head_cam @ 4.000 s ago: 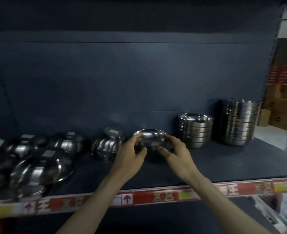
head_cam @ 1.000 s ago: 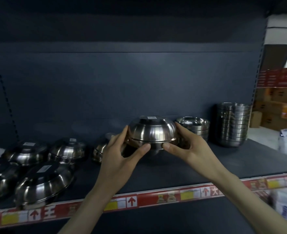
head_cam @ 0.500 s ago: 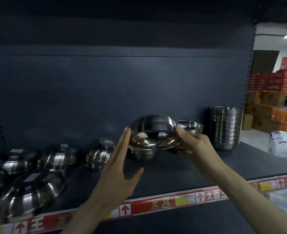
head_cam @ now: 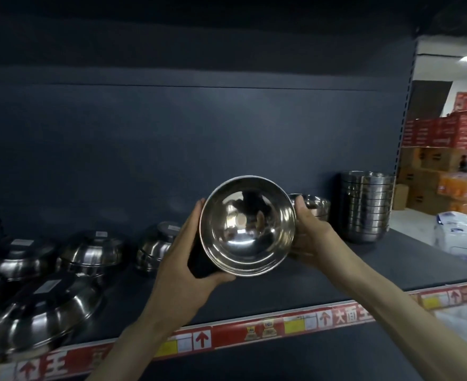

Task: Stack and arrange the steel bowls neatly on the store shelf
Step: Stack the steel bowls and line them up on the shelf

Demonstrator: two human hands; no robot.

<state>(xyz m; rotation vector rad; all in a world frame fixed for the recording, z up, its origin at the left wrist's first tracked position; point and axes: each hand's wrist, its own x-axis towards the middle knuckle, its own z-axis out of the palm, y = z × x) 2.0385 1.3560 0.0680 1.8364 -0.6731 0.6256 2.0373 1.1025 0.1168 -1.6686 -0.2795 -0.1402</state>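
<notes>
A shiny steel bowl (head_cam: pixel 247 226) is held in the air above the dark shelf (head_cam: pixel 323 276), tipped so its hollow faces me. My left hand (head_cam: pixel 182 268) grips its left rim and underside. My right hand (head_cam: pixel 310 237) grips its right rim. Behind my right hand stands a low stack of upright bowls (head_cam: pixel 316 206), partly hidden. A tall stack of upright bowls (head_cam: pixel 365 209) stands further right. Several bowls lie upside down at the left, among them one (head_cam: pixel 158 247) near my left hand, another (head_cam: pixel 92 251) and a large one (head_cam: pixel 42 317) at the front.
The shelf's front edge carries a red price strip (head_cam: pixel 268 328). A dark back panel (head_cam: pixel 199 133) closes the shelf behind. Red and brown cartons (head_cam: pixel 446 160) are piled beyond the right end, with a white wrapped pack (head_cam: pixel 457 235) on the floor.
The bowl has been lifted off the one below it and turned over, so its hollow now faces me. My left hand, open half a second ago, now grips the bowl again.
</notes>
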